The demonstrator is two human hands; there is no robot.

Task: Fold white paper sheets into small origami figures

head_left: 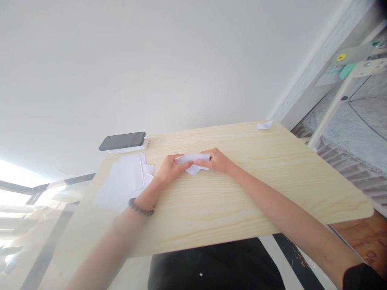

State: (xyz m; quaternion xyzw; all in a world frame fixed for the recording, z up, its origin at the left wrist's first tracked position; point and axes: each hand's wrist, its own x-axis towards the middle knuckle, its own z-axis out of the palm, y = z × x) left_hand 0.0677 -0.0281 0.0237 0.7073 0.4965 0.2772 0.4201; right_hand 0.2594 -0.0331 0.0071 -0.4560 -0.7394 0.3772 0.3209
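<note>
A small piece of folded white paper (195, 158) is held between my two hands, just above the middle of the table. My left hand (171, 169) grips its left end, the thumb pressed on the near face. On the right end, my right hand (218, 160) pinches it in the same way, and the two thumb tips nearly meet at the centre. A pointed flap hangs below the thumbs. My fingers behind the paper are mostly hidden.
Loose white paper sheets (122, 179) lie left of my left hand. Behind them a dark phone (123, 141) rests on a white block with a cable. A folded paper boat (265, 125) sits at the wooden table's (290, 173) far right corner, near the wall.
</note>
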